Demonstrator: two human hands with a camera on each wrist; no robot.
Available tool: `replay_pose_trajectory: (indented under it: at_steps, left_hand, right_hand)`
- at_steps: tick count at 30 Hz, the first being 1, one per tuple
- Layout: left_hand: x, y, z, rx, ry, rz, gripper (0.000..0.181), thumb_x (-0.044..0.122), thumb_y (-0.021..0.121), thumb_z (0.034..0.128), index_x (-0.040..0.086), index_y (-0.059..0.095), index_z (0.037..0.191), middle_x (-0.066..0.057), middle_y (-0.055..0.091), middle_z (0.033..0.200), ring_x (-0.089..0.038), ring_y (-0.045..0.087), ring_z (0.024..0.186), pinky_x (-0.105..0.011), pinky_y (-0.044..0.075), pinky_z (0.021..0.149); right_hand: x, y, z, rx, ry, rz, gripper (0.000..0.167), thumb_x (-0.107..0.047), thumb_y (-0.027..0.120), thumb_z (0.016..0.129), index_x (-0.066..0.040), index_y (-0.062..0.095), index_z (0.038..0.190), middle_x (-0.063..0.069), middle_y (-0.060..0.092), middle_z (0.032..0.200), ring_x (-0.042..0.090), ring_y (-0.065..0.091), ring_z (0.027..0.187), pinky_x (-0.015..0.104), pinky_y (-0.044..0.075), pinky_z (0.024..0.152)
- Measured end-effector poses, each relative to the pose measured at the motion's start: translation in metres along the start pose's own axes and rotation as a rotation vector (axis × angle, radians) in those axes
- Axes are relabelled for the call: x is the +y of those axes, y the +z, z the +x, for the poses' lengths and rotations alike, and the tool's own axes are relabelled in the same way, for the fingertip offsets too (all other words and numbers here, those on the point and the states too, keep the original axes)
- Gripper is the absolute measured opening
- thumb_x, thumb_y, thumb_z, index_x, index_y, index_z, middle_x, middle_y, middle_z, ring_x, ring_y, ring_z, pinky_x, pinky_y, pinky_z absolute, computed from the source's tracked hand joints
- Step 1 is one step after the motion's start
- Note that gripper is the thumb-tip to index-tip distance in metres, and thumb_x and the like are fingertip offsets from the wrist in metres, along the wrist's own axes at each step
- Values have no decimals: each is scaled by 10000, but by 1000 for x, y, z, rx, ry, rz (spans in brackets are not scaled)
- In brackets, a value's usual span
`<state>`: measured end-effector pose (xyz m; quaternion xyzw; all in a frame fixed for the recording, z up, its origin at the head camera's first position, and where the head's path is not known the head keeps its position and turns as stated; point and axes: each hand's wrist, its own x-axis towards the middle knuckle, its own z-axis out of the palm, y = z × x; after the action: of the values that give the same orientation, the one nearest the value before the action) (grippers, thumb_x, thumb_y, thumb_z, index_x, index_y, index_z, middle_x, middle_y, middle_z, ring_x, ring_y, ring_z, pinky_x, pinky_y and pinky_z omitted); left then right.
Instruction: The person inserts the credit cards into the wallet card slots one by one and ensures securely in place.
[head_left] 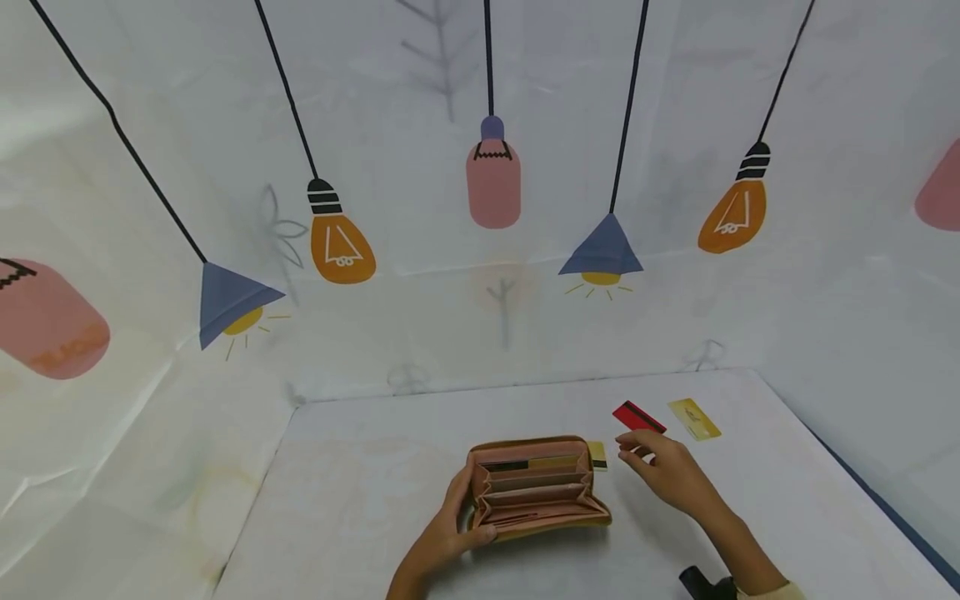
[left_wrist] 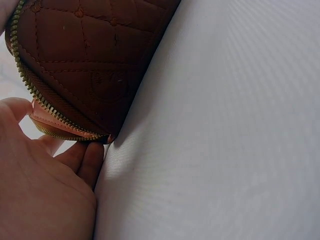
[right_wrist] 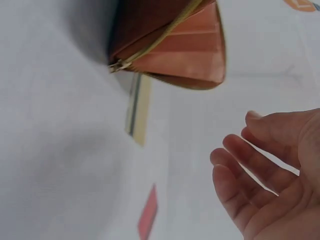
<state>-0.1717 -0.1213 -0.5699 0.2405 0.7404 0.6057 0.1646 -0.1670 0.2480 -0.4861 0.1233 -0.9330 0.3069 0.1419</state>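
Note:
An unzipped brown zip-around wallet [head_left: 536,487] stands spread on the table, its pink compartments facing me. Dark and yellowish cards show in its upper slot. My left hand [head_left: 448,525] grips its left end, thumb at the front lower corner; in the left wrist view the quilted outside and brass zip teeth [left_wrist: 47,107] appear beside the fingers. To the right, my right hand [head_left: 663,471] hovers with loosely bent fingers and nothing between them. A red card [head_left: 636,415] with a black stripe lies just beyond it. Behind the wallet's right end, a yellow card [head_left: 597,455] is partly hidden.
Another yellow card [head_left: 695,419] lies right of the red one on the white table [head_left: 360,483]. White sheeting [head_left: 420,317] printed with hanging lamps surrounds the table's back and sides. A black device [head_left: 705,585] sits at my right wrist.

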Motion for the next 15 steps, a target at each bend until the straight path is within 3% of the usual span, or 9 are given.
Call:
replay_pose_trajectory:
  at_steps: [9,15]
  left_hand:
    - [-2,-1,-1,-5,5,-1,1012,168,660,952,250,-102,1612,-106,81,1650,-262,183,1493,-207,234,1170]
    - [-3,-3,1,-17,32,17,1004,175,646,959,263,-114,1608,-136,77,1643,-339,187,1488,-221,255,1169]
  right_hand:
    - [29,26,13,-153,61,154,324,-85,739,890,34,667,1181,195,697,1157,353,687,1025,340,584,807]
    - [42,42,19,-108,19,131,370,-96,781,850,20,675,1184,138,708,1150,348,660,1083,407,576,848]
